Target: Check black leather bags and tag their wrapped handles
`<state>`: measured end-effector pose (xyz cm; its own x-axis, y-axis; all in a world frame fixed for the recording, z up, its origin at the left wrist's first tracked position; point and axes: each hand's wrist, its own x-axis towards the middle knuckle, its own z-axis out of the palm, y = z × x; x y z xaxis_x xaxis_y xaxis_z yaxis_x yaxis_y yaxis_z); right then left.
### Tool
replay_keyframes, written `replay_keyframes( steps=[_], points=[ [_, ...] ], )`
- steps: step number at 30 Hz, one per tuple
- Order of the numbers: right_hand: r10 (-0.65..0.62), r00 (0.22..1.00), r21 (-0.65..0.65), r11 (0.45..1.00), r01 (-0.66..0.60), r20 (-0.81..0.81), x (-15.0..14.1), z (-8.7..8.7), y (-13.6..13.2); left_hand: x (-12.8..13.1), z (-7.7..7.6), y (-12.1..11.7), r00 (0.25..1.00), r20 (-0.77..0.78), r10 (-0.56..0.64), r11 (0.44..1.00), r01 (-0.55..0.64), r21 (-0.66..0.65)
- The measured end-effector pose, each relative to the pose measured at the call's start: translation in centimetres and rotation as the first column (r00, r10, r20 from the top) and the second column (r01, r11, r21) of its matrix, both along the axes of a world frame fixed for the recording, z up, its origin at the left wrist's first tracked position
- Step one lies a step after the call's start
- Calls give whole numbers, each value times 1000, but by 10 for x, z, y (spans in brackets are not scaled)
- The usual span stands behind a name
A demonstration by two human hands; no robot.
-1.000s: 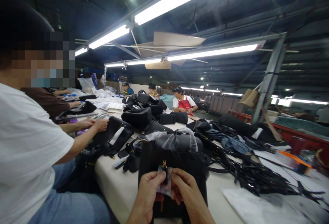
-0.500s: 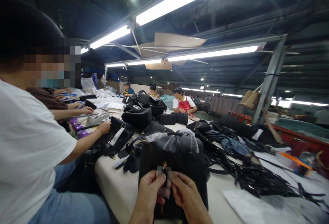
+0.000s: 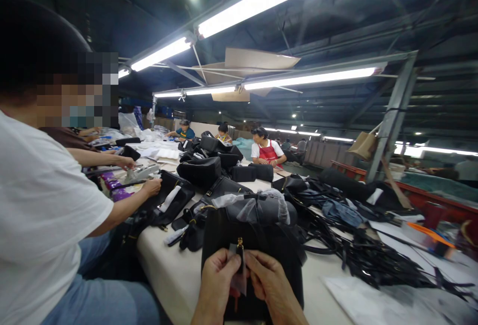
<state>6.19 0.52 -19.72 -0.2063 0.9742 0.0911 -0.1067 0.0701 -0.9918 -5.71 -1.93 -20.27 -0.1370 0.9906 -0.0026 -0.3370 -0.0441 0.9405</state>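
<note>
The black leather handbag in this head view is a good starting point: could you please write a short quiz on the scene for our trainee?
1. True or false: the gold zip pull on the black leather handbag sits between the person's bare left hand and bare right hand.
2. Multiple choice: what lies in the tangled pile right of the handbag on the cream table? A) steel chains B) long black straps C) white towels
3. Short answer: what colour is the apron on the co-worker across the table?

Key: 1 true; 2 B; 3 red.
</note>
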Motion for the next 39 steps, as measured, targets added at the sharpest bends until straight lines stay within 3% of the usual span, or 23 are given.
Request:
replay_keyframes(
  steps=[8, 14, 22, 28, 35, 39],
  points=[
    [-48, 997, 27, 999, 46, 65, -6, 14, -4, -2, 1, 2, 992, -118, 39, 997, -31, 69],
    [-129, 990, 111, 986, 122, 58, -14, 13, -4, 0, -1, 1, 991, -122, 60, 994, -48, 102],
    [-140, 989, 22, 990, 139, 43, -15, 17, -6, 7, -17, 3, 996, -77, 48, 991, -37, 129],
    [-141, 990, -38, 989, 142, 27, -15, 23, -7, 4, -18, 1, 998, -62, 11, 992, -4, 122],
    [-172, 984, 30, 985, 170, 44, -18, 20, -6, 4, -13, -1, 946, -225, 235, 955, -182, 234],
    [-182, 981, 62, 982, 178, 66, -18, 21, -9, 6, -17, -3, 844, -332, 422, 841, -227, 491]
  ],
)
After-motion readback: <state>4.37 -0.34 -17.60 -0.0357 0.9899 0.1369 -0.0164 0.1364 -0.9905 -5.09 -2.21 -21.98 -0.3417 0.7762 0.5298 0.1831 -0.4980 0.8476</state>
